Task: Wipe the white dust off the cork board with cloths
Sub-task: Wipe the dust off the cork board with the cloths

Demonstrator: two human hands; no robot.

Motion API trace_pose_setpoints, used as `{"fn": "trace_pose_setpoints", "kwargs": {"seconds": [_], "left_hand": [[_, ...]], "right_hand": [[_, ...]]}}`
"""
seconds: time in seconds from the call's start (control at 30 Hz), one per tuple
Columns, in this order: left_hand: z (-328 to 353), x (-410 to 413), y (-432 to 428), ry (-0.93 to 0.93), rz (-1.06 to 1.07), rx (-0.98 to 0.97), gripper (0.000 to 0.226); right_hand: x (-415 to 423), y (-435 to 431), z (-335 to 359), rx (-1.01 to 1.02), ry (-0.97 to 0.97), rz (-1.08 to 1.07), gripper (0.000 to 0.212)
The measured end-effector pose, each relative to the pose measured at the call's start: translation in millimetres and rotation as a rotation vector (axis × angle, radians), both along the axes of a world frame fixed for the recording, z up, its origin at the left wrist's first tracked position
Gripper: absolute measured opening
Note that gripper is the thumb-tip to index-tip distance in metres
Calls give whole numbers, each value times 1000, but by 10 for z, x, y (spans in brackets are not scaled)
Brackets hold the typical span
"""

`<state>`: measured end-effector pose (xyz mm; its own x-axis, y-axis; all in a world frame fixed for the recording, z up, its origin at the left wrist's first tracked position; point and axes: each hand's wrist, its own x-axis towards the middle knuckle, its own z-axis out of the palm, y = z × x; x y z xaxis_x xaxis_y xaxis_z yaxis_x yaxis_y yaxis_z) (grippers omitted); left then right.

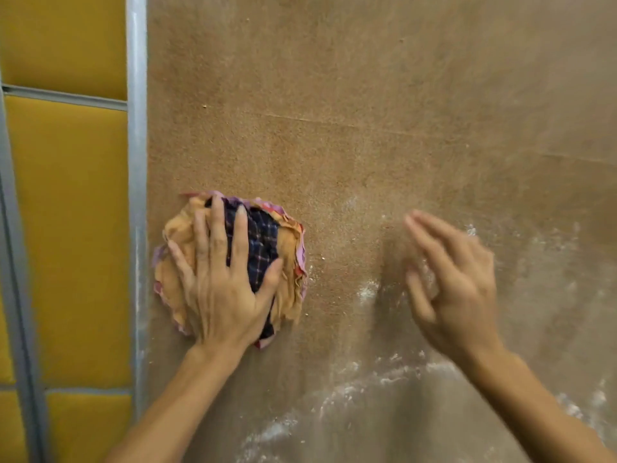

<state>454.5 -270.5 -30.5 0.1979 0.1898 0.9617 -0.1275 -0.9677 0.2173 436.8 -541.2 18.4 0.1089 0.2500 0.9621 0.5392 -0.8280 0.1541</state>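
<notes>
A brown cork board fills most of the view. White dust lies in streaks and patches over its lower and right parts. My left hand presses flat, fingers spread, on a bunched wad of cloths, tan and pink with a dark blue checked piece, near the board's left edge. My right hand is blurred, held just off the board to the right of the cloths, fingers loosely apart with nothing in them. A small heap of dust sits between the two hands.
A grey metal frame strip runs down the board's left edge. Left of it are yellow padded panels divided by grey strips. The upper part of the board shows only faint dust haze.
</notes>
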Motion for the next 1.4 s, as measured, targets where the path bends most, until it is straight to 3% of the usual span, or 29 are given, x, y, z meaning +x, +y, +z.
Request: {"fn": "trace_pose_setpoints", "kwargs": {"seconds": [0.2,0.27,0.33,0.43,0.5,0.6,0.9,1.0,1.1,1.2,1.4], "left_hand": [[301,146,-344,-147,22,-124,74],[175,136,-361,-179,-104,-52,84],[73,112,-320,-200,-139,88,74],[-97,54,-249,-121,149,166,67],[-220,-11,-315,-11,229,78,79],[-282,13,-494,57,137,-57,86],[637,179,-832,-102,8,-154,74],[530,200,-1094,-99,-18,40,71],[-291,137,-1183,36,-76,282,75],[-752,80,-904,59,-34,322,72],[543,193,-937,-73,-44,102,65]], "right_hand": [[462,-476,733,70,-114,-103,56],[613,-425,747,65,-144,-98,52],[717,-334,699,95,-161,-85,50],[782,-288,650,140,-160,-54,50],[781,-311,651,125,-170,-55,49],[769,-359,662,90,-172,-75,50],[715,-389,719,81,-164,-91,50],[680,-483,810,43,-203,-55,47],[662,-529,810,56,-194,-23,46],[634,-513,687,36,-171,-39,48],[493,-473,763,37,-82,-57,50]]}}
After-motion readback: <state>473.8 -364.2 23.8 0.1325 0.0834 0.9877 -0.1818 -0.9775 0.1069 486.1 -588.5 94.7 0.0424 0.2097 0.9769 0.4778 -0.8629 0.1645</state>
